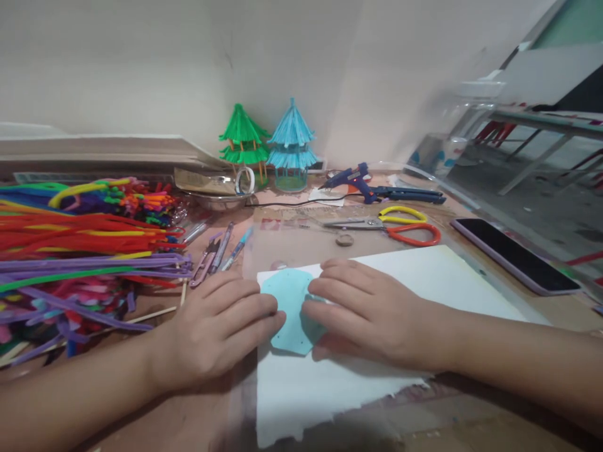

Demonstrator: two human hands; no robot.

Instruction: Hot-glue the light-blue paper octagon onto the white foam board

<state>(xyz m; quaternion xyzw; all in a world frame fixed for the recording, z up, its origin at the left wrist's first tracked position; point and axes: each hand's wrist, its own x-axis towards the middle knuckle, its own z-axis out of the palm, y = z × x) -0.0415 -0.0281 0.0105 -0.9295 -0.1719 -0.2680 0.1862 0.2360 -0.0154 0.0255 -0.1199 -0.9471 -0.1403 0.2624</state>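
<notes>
A light blue cut-out piece (291, 307) with small dots near its edge lies on a white sheet (424, 282) on the table. My left hand (221, 329) rests palm down on the piece's left edge, fingers stretched out flat. From the right, my right hand (367, 311) presses on the piece's other side, its fingers extended and lying flat too. Both sets of fingertips nearly meet over the blue piece. Neither hand grips anything.
A heap of coloured pipe cleaners (80, 251) fills the left. Snips and pens (219, 251) lie beside it. Scissors (391, 227), a blue glue gun (372, 185), two small pagoda models (268, 147) and a metal bowl (221, 198) stand behind. A phone (513, 254) lies at right.
</notes>
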